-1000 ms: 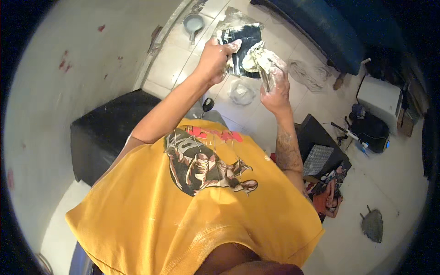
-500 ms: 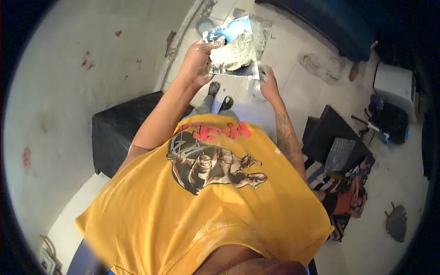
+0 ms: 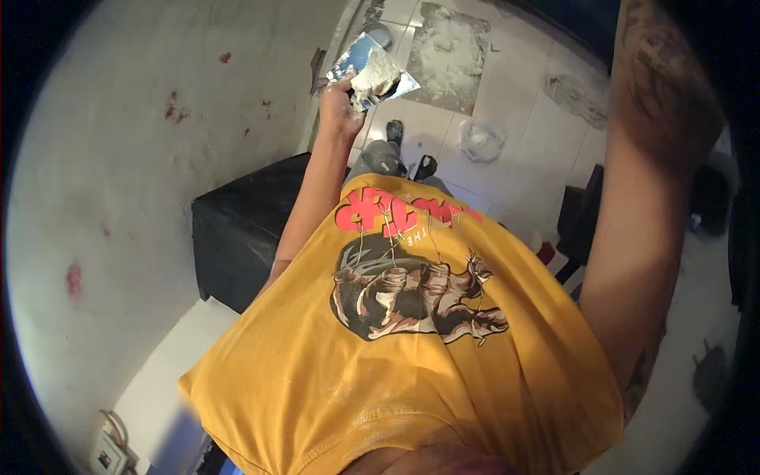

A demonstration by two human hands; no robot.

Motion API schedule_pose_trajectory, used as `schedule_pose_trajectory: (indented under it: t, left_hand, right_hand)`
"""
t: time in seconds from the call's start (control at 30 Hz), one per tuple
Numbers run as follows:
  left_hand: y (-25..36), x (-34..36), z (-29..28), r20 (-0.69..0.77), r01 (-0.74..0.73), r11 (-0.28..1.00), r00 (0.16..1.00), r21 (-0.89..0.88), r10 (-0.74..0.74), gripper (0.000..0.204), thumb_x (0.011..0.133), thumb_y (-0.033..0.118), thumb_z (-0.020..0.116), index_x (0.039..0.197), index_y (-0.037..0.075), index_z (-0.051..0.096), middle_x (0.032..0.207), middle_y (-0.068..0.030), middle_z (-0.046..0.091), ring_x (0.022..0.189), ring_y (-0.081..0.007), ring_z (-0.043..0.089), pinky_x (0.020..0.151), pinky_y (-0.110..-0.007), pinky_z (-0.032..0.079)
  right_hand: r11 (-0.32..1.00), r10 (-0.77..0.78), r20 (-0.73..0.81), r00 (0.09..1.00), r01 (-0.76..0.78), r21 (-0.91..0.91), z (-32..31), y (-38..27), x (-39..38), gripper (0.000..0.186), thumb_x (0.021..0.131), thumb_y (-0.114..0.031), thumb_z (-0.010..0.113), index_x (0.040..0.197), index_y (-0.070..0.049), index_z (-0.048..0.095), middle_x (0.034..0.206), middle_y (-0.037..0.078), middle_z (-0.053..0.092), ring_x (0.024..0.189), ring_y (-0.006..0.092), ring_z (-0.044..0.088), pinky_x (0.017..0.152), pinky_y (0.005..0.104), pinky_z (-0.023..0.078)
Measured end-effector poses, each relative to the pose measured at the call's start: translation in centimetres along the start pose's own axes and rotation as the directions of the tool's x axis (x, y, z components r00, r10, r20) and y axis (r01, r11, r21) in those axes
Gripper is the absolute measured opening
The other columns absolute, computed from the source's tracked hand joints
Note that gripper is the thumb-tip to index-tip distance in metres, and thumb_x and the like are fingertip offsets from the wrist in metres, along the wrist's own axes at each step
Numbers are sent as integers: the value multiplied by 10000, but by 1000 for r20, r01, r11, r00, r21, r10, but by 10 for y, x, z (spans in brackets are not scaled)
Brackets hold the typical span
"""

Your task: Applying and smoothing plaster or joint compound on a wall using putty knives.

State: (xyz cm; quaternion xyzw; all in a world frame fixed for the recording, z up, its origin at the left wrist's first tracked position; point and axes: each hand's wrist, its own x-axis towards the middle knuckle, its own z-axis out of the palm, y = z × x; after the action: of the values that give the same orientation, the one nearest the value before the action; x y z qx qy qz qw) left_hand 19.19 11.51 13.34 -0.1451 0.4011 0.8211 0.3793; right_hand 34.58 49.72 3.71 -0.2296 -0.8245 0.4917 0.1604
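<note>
High in the picture, left of middle, my left hand (image 3: 342,112) grips a square board (image 3: 355,54) with a blue, glossy face and white-smeared edges. A lump of pale, wet paste (image 3: 375,77) sits on the board, by my thumb. My tattooed right arm (image 3: 649,174) reaches up along the right side and leaves the picture at the top, so its hand is out of sight. Below the board are my feet in dark footwear (image 3: 394,131).
At left stands a white wall (image 3: 127,158) with red smudges and a black box-like piece of furniture (image 3: 241,222). On the tiled floor lie a powder-covered sheet (image 3: 450,63), a clear plastic bag (image 3: 481,141) and crumpled plastic (image 3: 574,99). Dark furniture (image 3: 576,214) stands at right.
My right hand has left the board and risen out of the picture. The board, with the paste on it, is now farther left, tilted, in my left hand alone.
</note>
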Motion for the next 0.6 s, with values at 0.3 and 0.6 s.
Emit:
schedule_pose_trajectory:
  t: [0.3,0.6]
  left_hand:
    - [4,-22,22,55,-150,939,989,309,140,190,721,-25,368,885,-59,458,851,-151,528,725,-224,553,635,-318,469]
    - [-25,-54,84,153,-168,759,984,629,92,96,691,-36,473,778,-14,507,711,-69,552,644,-136,530,515,-251,422]
  right_hand:
    - [958,-264,-25,964,265,106,84,-211,-69,582,626,-161,642,1127,-19,381,1106,145,436,1028,233,397,887,300,285]
    - [981,-193,-170,966,188,-45,25,-212,-211,376,670,23,494,1041,33,435,1039,188,474,1029,271,419,876,291,300]
